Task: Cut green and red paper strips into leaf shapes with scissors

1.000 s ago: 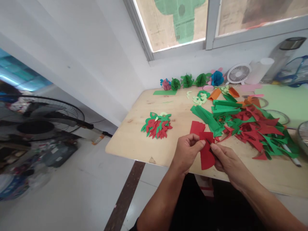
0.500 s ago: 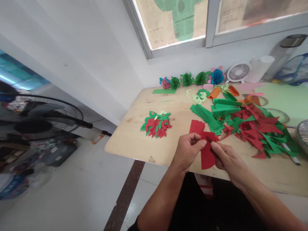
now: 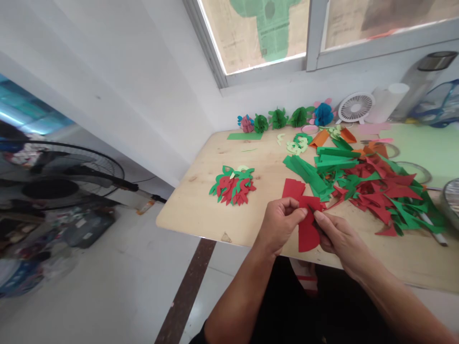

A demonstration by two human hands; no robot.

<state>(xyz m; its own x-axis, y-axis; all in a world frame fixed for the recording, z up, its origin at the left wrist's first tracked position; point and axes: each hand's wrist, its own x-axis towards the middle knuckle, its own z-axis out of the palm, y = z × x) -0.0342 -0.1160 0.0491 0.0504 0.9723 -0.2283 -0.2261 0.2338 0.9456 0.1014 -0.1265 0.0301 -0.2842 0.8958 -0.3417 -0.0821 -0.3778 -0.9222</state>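
Observation:
My left hand (image 3: 281, 222) pinches a folded piece of red paper (image 3: 308, 234) between thumb and fingers, over the table's front edge. The paper's lower right edge is rounded. My right hand (image 3: 335, 231) is closed at the paper's right side, around what look like small scissors (image 3: 311, 207); only a dark, slim tip shows at the paper, and the rest is hidden by the fingers. Just behind my left hand lies a stack of red paper strips (image 3: 292, 187). A pile of red and green cut-out shapes (image 3: 233, 186) rests to the left.
Red scraps (image 3: 380, 191) and green paper strips (image 3: 337, 160) heap up on the right of the wooden table (image 3: 186, 210). Honeycomb paper turtles (image 3: 278, 118) line the wall beside a small white fan (image 3: 356, 108). A metal bowl (image 3: 452, 198) stands at the right edge.
The red paper has shifted very slightly to the left in my hands. Both hands stay almost where they were, with the same grip.

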